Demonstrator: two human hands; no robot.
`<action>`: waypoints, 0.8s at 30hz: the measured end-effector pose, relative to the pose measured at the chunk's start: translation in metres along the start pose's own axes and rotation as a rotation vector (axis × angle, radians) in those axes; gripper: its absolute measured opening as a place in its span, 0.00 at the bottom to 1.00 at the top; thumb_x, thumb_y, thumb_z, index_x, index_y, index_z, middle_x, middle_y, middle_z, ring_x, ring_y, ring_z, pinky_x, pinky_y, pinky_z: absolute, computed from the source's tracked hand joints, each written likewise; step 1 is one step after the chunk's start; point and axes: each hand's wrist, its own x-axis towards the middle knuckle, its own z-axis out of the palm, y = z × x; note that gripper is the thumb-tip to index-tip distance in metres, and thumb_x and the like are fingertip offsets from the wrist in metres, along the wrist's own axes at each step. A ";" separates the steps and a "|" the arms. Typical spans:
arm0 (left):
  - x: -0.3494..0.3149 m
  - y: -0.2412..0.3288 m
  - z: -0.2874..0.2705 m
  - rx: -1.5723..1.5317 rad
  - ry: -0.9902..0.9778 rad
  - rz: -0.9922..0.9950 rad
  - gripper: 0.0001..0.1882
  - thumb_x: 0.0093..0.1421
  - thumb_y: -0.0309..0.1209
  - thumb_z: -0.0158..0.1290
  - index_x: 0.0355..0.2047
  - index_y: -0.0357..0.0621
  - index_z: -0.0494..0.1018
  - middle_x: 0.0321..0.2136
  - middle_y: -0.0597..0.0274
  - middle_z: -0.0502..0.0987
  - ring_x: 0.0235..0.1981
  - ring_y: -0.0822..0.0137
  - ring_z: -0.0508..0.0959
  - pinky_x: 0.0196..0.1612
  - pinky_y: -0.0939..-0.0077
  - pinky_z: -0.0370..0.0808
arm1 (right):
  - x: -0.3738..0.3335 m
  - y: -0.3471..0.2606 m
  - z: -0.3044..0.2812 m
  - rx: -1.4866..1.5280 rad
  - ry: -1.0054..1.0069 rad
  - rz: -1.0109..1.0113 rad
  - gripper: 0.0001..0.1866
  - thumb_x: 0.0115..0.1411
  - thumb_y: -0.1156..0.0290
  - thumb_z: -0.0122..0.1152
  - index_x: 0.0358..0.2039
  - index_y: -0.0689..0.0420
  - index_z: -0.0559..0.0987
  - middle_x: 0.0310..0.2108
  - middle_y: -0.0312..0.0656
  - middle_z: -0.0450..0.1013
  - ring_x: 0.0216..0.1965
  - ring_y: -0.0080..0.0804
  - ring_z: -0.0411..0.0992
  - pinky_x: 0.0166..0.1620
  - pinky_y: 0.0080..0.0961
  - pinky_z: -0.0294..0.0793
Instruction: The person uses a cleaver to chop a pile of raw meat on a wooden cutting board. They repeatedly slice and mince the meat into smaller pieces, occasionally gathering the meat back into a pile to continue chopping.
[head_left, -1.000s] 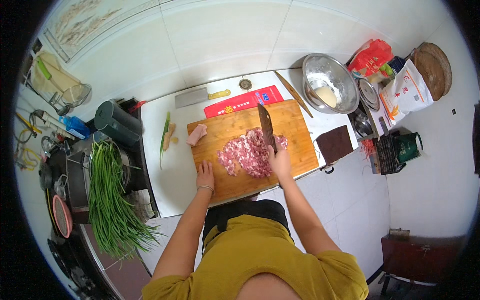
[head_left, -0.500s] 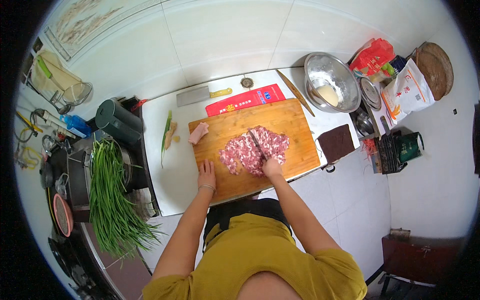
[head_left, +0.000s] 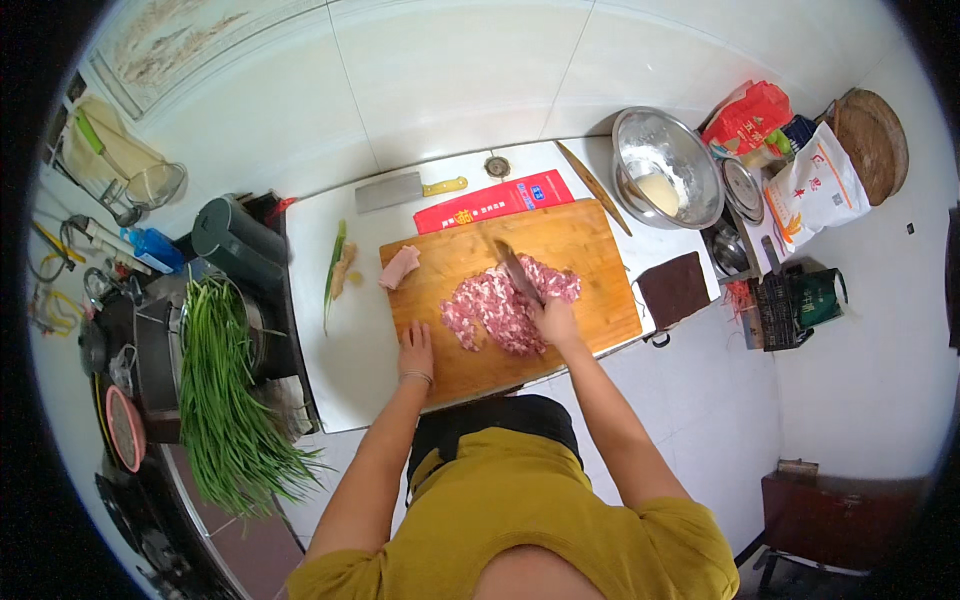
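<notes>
A spread of chopped pink meat (head_left: 490,310) lies in the middle of a wooden cutting board (head_left: 440,375). My right hand (head_left: 557,322) is closed round the handle of a dark-bladed knife (head_left: 518,274). The blade, slightly blurred, slants away to the far left over the meat. Near the board's left front edge my left hand (head_left: 415,350) rests flat, fingers stretched out, holding nothing. A pale pink piece of meat (head_left: 400,266) sits at the board's left edge. Beside the board on the white counter (head_left: 345,385) are a green onion (head_left: 335,270) and some ginger (head_left: 345,265).
Behind the board lie a cleaver (head_left: 390,192) with a yellow handle and a red packet (head_left: 490,203). A steel bowl (head_left: 625,150) holding pale dough (head_left: 658,193) stands at the far right, by a white bag (head_left: 815,190). Long green chives (head_left: 215,390) hang at left.
The knife has lifted and its blade has swung, now showing more of its flat side. My right hand has shifted slightly right; my left hand stays on the board.
</notes>
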 end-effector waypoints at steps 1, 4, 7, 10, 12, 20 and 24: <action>-0.002 0.002 -0.003 0.017 -0.011 0.002 0.46 0.47 0.34 0.56 0.61 0.43 0.42 0.62 0.52 0.40 0.61 0.53 0.49 0.60 0.68 0.54 | 0.000 0.002 -0.008 0.064 0.087 -0.130 0.16 0.55 0.60 0.52 0.34 0.62 0.75 0.24 0.60 0.71 0.30 0.57 0.71 0.35 0.46 0.70; -0.002 0.000 -0.018 -0.019 -0.039 0.013 0.37 0.54 0.31 0.47 0.61 0.43 0.41 0.62 0.53 0.40 0.61 0.53 0.49 0.60 0.68 0.53 | -0.024 -0.026 -0.015 0.216 0.312 -0.109 0.13 0.55 0.65 0.52 0.31 0.63 0.75 0.24 0.60 0.70 0.29 0.56 0.71 0.31 0.42 0.69; -0.013 0.007 -0.049 0.011 -0.109 0.047 0.33 0.57 0.28 0.41 0.61 0.43 0.42 0.62 0.52 0.40 0.61 0.53 0.49 0.60 0.67 0.53 | -0.002 0.035 0.070 -0.036 0.142 0.016 0.15 0.57 0.64 0.49 0.33 0.64 0.75 0.25 0.61 0.71 0.29 0.56 0.71 0.32 0.42 0.70; 0.005 -0.012 0.013 0.042 0.055 -0.012 0.37 0.54 0.31 0.47 0.61 0.43 0.42 0.62 0.52 0.40 0.61 0.53 0.49 0.60 0.67 0.54 | -0.010 -0.009 0.021 -0.062 0.005 -0.018 0.15 0.56 0.64 0.50 0.31 0.66 0.74 0.25 0.62 0.70 0.30 0.56 0.71 0.32 0.44 0.70; 0.011 0.000 0.037 0.035 0.132 -0.001 0.42 0.50 0.34 0.53 0.61 0.43 0.42 0.62 0.52 0.39 0.61 0.53 0.48 0.59 0.67 0.55 | -0.022 -0.028 -0.021 0.029 0.066 -0.030 0.16 0.56 0.63 0.50 0.33 0.66 0.74 0.26 0.62 0.71 0.31 0.56 0.71 0.35 0.45 0.70; -0.001 -0.004 -0.012 -0.031 -0.031 0.039 0.46 0.47 0.34 0.57 0.61 0.44 0.42 0.62 0.51 0.40 0.61 0.53 0.48 0.58 0.67 0.57 | -0.003 0.025 0.065 -0.014 0.034 0.017 0.19 0.54 0.59 0.52 0.31 0.65 0.76 0.27 0.62 0.71 0.32 0.56 0.71 0.36 0.46 0.69; 0.002 -0.002 0.017 -0.022 0.136 0.001 0.47 0.45 0.34 0.58 0.61 0.44 0.42 0.62 0.52 0.40 0.61 0.53 0.49 0.59 0.68 0.56 | -0.020 -0.027 -0.001 0.100 0.138 -0.078 0.17 0.56 0.61 0.50 0.34 0.64 0.75 0.23 0.61 0.70 0.30 0.59 0.70 0.33 0.46 0.69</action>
